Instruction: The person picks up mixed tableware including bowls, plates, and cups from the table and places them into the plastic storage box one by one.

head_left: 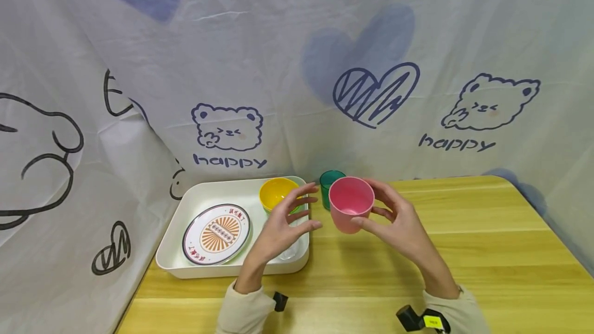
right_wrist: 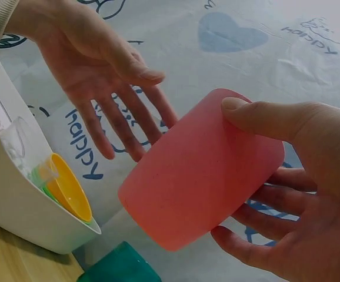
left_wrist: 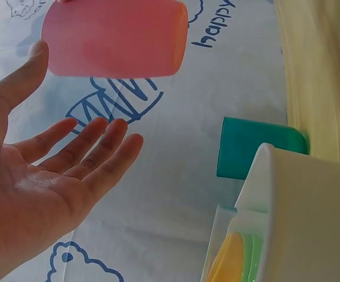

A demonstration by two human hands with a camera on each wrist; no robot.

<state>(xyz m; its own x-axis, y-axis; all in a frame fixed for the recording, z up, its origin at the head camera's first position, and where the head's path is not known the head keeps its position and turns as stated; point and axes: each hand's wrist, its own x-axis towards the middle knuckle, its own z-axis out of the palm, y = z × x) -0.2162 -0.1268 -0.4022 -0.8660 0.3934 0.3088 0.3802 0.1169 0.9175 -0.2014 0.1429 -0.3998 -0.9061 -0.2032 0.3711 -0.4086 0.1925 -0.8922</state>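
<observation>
A pink cup (head_left: 345,215) is held above the table by my right hand (head_left: 401,223), thumb on the near side and fingers round the far side. In the right wrist view the thumb presses the wall of the pink cup (right_wrist: 202,170). To the left of the cup my left hand (head_left: 285,223) has its fingers spread and holds nothing. That left hand (left_wrist: 58,182) is apart from the cup in the left wrist view. Behind the pink cup a green cup (head_left: 326,189) stands on the table, partly hidden.
A white tray (head_left: 174,267) stands at the left. In it lie a plate (head_left: 216,234) with an orange pattern, a yellow bowl (head_left: 274,195) on a green one, and something clear, partly hidden by my left hand. A printed cloth (head_left: 287,66) hangs behind the wooden table (head_left: 487,251).
</observation>
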